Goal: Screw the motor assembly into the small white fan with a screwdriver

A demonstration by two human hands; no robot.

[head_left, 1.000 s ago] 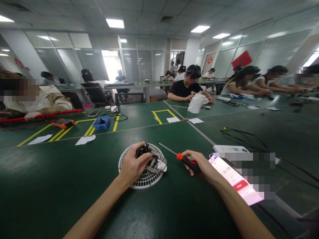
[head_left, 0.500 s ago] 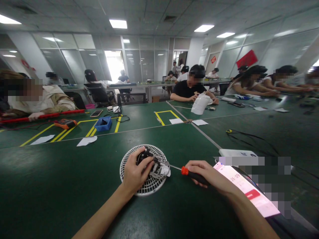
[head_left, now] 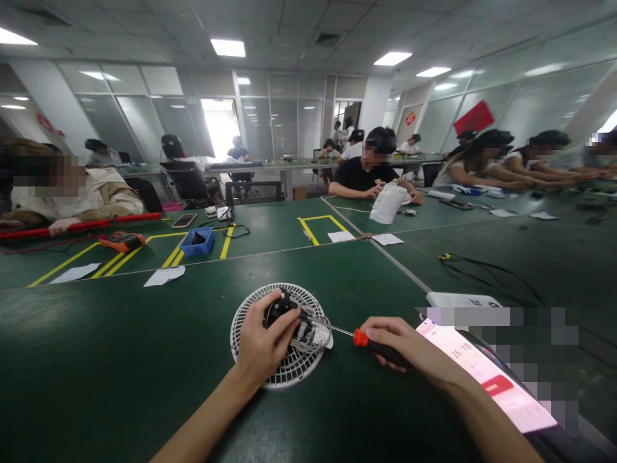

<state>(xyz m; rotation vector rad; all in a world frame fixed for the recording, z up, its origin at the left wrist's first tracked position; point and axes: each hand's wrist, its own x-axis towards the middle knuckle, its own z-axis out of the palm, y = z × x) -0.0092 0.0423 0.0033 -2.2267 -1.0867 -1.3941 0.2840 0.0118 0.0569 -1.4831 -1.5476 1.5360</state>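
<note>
A round white fan grille lies flat on the green table, with a black fan motor on top of it. My left hand is closed around the motor, thumb and fingers on its sides. A bundle of grey cable with a white tag sits beside the motor on the grille. My right hand grips a screwdriver with a red and black handle. Its shaft points left towards the motor; the tip is hidden among the cable and motor parts.
A lit phone lies at the right, near a white device. Beyond are a blue bin, an orange multimeter, paper slips and a black cable. Co-workers sit around the tables; one across handles a white part.
Both hands keep their grips, and the screwdriver stays pointed at the motor. The view has shifted slightly; the right hand and screwdriver appear a little lower and further right.
</note>
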